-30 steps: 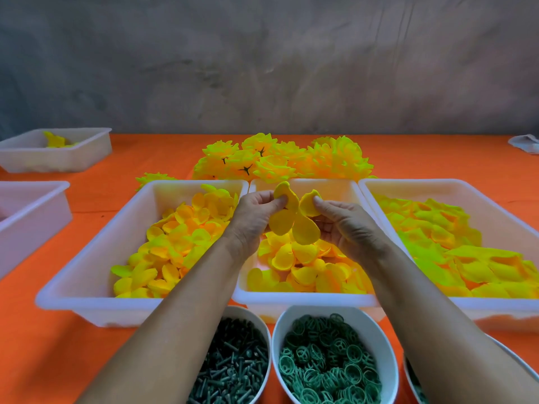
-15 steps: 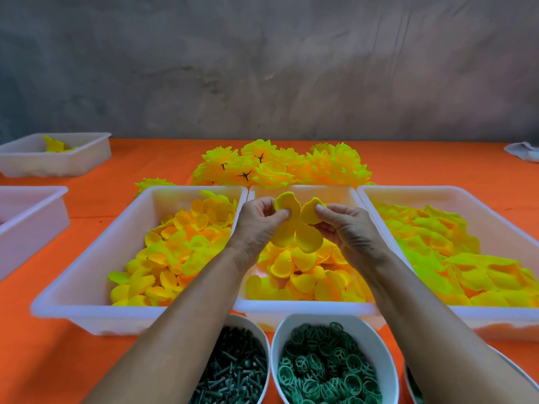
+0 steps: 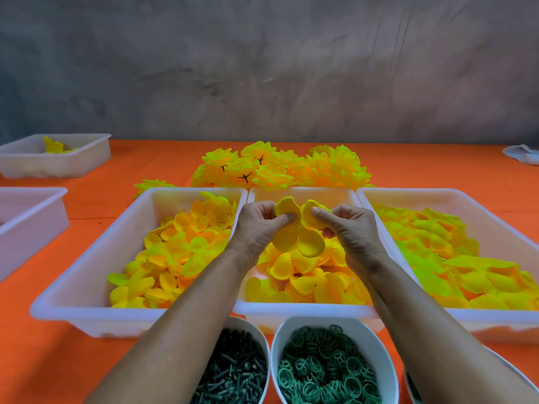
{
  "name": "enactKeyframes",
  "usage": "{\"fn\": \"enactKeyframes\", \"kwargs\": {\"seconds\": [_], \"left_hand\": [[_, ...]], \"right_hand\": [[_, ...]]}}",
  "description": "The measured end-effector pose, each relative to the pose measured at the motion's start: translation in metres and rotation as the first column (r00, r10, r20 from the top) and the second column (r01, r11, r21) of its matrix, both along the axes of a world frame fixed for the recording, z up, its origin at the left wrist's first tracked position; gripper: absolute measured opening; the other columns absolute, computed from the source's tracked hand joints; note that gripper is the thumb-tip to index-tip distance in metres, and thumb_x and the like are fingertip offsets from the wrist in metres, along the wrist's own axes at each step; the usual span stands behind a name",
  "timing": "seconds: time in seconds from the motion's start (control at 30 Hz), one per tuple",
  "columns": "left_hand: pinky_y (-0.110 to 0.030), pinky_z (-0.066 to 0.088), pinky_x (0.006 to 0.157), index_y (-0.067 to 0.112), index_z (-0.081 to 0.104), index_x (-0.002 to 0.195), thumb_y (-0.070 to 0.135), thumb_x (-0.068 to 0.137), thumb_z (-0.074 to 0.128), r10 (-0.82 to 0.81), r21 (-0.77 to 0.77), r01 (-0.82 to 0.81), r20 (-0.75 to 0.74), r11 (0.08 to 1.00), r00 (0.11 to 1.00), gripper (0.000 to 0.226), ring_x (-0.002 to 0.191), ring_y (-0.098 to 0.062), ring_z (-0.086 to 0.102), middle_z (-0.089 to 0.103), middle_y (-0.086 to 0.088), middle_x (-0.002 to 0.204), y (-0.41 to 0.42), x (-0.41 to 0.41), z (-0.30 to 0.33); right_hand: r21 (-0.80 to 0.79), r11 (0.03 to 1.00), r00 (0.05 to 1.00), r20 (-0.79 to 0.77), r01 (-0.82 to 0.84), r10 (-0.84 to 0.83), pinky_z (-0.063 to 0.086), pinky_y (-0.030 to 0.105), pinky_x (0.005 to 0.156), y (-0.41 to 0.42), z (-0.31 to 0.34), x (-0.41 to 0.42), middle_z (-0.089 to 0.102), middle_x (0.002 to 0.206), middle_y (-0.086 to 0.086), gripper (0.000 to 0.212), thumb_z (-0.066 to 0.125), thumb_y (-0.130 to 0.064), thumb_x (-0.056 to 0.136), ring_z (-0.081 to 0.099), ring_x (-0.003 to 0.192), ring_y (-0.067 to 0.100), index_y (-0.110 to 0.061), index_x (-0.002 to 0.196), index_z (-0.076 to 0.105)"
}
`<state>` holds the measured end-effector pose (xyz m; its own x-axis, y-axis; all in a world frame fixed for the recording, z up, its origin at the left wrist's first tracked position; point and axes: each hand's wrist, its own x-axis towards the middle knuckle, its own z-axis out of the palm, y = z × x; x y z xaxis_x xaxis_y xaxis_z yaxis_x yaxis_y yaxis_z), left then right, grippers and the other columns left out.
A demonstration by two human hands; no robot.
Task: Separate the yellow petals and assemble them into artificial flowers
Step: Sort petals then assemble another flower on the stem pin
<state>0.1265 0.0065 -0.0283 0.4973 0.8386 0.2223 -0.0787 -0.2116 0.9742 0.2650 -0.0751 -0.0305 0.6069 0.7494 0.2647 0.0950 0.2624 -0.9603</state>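
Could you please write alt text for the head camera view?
Left hand and right hand pinch a yellow petal cluster above the middle tray of loose petals; finished flowers lie beyond on the orange table.

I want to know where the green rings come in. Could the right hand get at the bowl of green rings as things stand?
Probably yes, but not straight away. The bowl of green rings lies open below the right forearm with nothing over it. The right hand is busy, though, pinching the petal cluster together with the left hand.
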Motion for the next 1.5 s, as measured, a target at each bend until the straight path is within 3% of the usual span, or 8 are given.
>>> {"fn": "enactKeyframes", "kwargs": {"seconds": [0.27, 0.4, 0.7, 0.8, 0.9, 1.0, 1.17, 1.5], "left_hand": [[-0.022, 0.049, 0.070, 0.021, 0.058, 0.116, 0.023, 0.074, 0.079, 0.207, 0.322, -0.158, -0.122, 0.933, 0.971, 0.046, 0.093, -0.012, 0.054, 0.058, 0.000, 0.106, 0.000, 0.002, 0.000], [-0.014, 0.042, 0.067, 0.015, 0.070, 0.095, 0.025, 0.068, 0.083, 0.205, 0.601, -0.114, -0.086, 0.791, 0.975, 0.032, 0.081, -0.006, 0.050, 0.057, -0.002, 0.105, -0.007, 0.002, 0.002], [-0.030, 0.053, 0.065, 0.019, 0.068, 0.079, 0.039, 0.056, 0.080, -0.151, 0.247, 0.174, -0.111, 0.953, 0.982, 0.033, 0.069, -0.010, 0.062, 0.069, 0.003, 0.076, -0.009, 0.000, 0.000], [-0.028, 0.051, 0.059, 0.020, 0.061, 0.067, 0.035, 0.059, 0.078, -0.210, 0.164, 0.219, -0.075, 0.962, 0.975, 0.025, 0.061, -0.010, 0.058, 0.061, 0.008, 0.061, -0.008, 0.000, 0.000], [-0.027, 0.054, 0.060, 0.013, 0.063, 0.074, 0.033, 0.072, 0.072, -0.223, 0.100, 0.224, -0.022, 0.969, 0.975, 0.022, 0.064, -0.012, 0.062, 0.064, 0.001, 0.068, -0.006, 0.000, 0.001], [-0.019, 0.050, 0.053, 0.015, 0.065, 0.077, 0.016, 0.085, 0.066, -0.107, 0.033, 0.105, 0.092, 0.994, 0.990, 0.009, 0.060, -0.005, 0.061, 0.066, 0.005, 0.067, -0.003, 0.001, 0.002], [-0.018, 0.052, 0.054, 0.013, 0.067, 0.082, 0.008, 0.086, 0.064, 0.010, 0.036, -0.015, 0.153, 0.999, 0.988, 0.007, 0.060, -0.001, 0.064, 0.069, 0.011, 0.064, 0.001, 0.001, 0.001], [-0.025, 0.051, 0.059, -0.002, 0.064, 0.086, 0.001, 0.088, 0.061, 0.289, 0.091, -0.304, 0.152, 0.948, 0.945, 0.004, 0.063, -0.008, 0.057, 0.062, -0.006, 0.076, 0.007, 0.001, 0.002]], "right_hand": [[0.021, 0.998, 0.997, 0.044, 0.056, -0.057, 0.040, 0.016, 0.044, 0.002, -0.003, 0.001, 0.053, 0.043, -0.008, 0.031, 0.080, -0.020, 0.067, 0.049, 0.043, 0.005, -0.008, 0.055, 0.054], [0.004, 0.999, 0.998, 0.044, 0.038, -0.039, 0.040, 0.016, 0.044, 0.002, -0.001, 0.000, 0.053, 0.043, -0.006, 0.033, 0.080, -0.022, 0.066, 0.048, 0.043, 0.005, -0.008, 0.055, 0.053], [-0.036, 0.944, 0.935, -0.152, -0.328, 0.320, 0.034, 0.030, 0.057, 0.001, 0.005, -0.005, 0.043, 0.062, 0.010, 0.044, 0.081, -0.045, 0.052, 0.039, 0.063, 0.022, -0.017, 0.050, 0.048], [-0.056, 0.905, 0.899, -0.159, -0.422, 0.409, 0.037, 0.032, 0.060, 0.001, 0.004, -0.004, 0.045, 0.074, 0.016, 0.064, 0.083, -0.055, 0.052, 0.040, 0.069, 0.027, -0.002, 0.073, 0.054], [-0.014, 0.886, 0.868, -0.212, -0.463, 0.450, 0.044, 0.027, 0.059, 0.002, 0.007, -0.003, 0.053, 0.071, 0.012, 0.048, 0.076, -0.047, 0.062, 0.047, 0.065, 0.020, -0.006, 0.076, 0.056], [0.028, 0.909, 0.871, -0.276, -0.416, 0.407, 0.050, 0.022, 0.057, 0.002, 0.009, -0.001, 0.064, 0.068, 0.004, 0.023, 0.073, -0.027, 0.067, 0.058, 0.063, 0.015, -0.015, 0.065, 0.054], [-0.040, 0.979, 0.941, -0.284, -0.202, 0.183, 0.056, 0.026, 0.056, 0.003, 0.005, -0.002, 0.063, 0.072, 0.009, 0.030, 0.070, 0.007, 0.069, 0.066, 0.065, 0.019, -0.015, 0.070, 0.049], [-0.023, 0.999, 0.985, -0.169, 0.026, -0.029, 0.050, 0.019, 0.052, 0.001, 0.006, 0.000, 0.066, 0.067, 0.002, 0.021, 0.066, 0.008, 0.077, 0.064, 0.058, 0.012, -0.012, 0.079, 0.062]]}}
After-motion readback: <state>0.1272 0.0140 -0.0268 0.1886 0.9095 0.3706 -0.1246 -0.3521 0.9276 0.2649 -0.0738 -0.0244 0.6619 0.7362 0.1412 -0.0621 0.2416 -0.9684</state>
